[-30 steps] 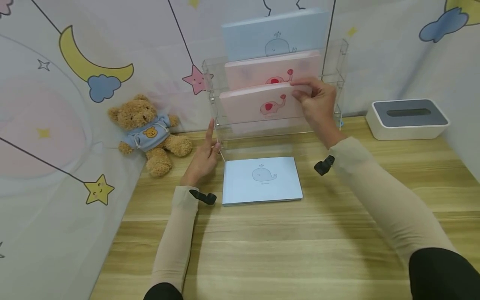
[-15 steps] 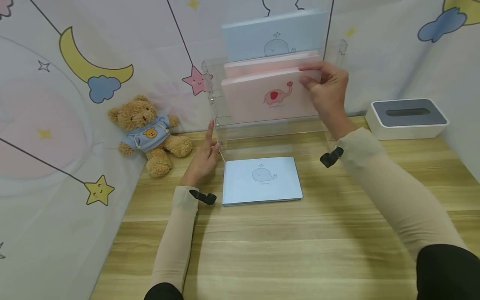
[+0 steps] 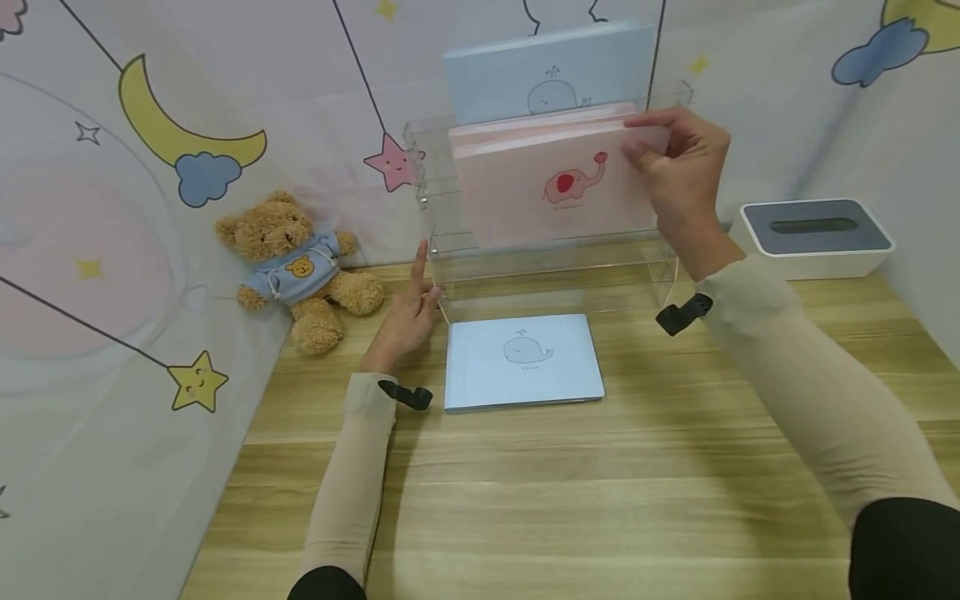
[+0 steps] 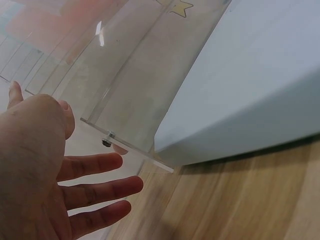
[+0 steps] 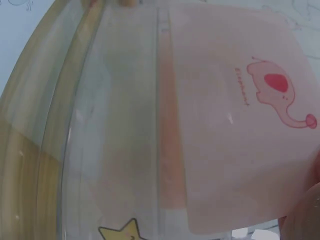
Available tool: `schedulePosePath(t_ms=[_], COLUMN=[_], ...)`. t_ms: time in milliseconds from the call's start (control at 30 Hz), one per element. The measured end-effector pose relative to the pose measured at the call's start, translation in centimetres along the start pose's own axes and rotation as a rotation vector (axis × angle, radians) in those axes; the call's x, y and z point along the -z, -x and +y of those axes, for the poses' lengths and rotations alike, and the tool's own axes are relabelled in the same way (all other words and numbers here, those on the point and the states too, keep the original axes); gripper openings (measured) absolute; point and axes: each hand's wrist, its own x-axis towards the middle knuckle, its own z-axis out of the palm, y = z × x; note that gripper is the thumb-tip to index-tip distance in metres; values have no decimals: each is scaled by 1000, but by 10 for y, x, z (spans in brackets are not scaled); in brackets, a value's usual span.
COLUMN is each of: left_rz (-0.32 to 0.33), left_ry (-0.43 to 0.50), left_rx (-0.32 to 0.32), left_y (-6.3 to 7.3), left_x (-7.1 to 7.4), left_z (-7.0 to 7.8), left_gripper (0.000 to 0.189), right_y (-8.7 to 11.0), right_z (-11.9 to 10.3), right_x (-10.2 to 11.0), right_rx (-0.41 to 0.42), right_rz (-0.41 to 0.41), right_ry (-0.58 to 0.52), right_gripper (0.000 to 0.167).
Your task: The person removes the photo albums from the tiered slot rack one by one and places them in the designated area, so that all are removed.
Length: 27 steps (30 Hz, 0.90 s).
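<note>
My right hand [image 3: 688, 171] pinches the upper right corner of a pink booklet [image 3: 510, 187] with a red elephant on its cover. That booklet stands raised at the clear acrylic rack [image 3: 517, 260], in front of another pink one, whose top edge alone shows. A light blue booklet with a whale [image 3: 495, 87] stands in the rack's back tier. At the rack's lower left side is my left hand [image 3: 401, 325], its fingers extended along the side panel; in the left wrist view the fingers [image 4: 100, 192] are straight. A whale booklet [image 3: 525, 379] lies flat before the rack.
A teddy bear [image 3: 300, 258] in a blue hoodie sits left of the rack. To the right stands a white box with a grey slotted top [image 3: 813, 242]. A patterned cloth [image 3: 315, 83] hangs behind the wooden table [image 3: 540, 500].
My right hand has moved up and to the right, lifting the front pink booklet so that more of its cover shows. The left hand has stayed at the rack's side.
</note>
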Motion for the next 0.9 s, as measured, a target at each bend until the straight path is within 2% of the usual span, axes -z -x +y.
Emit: schedulePosePath(t_ms=[400, 533, 633, 733, 767, 800, 900], left_rz=[-15, -14, 1, 13, 22, 26, 25], left_ry=[-6, 4, 15, 31, 31, 24, 24], left_rx=[23, 19, 7, -12, -28, -29, -23], left_y=[0, 2, 2, -2, -4, -7, -12], left_x=[0, 0, -1, -6, -10, -14, -22], left_z=[-2, -2, -7, -24, -35, -45, -62], left_gripper=[76, 76, 75, 73, 73, 73, 75], right_y=[19, 27, 32, 36, 37, 38, 41], right_z=[5, 11, 14, 17, 18, 19, 21], right_x=[29, 38, 43, 49, 51, 53, 61], right_rx=[-12, -61, -80, -89, -89, -95, -114], right_rz=[42, 54, 75, 95, 98, 101, 104], right_ry=[-28, -57, -93, -130, -135, -137, -138], right_gripper=[16, 18, 18, 19, 19, 19, 20])
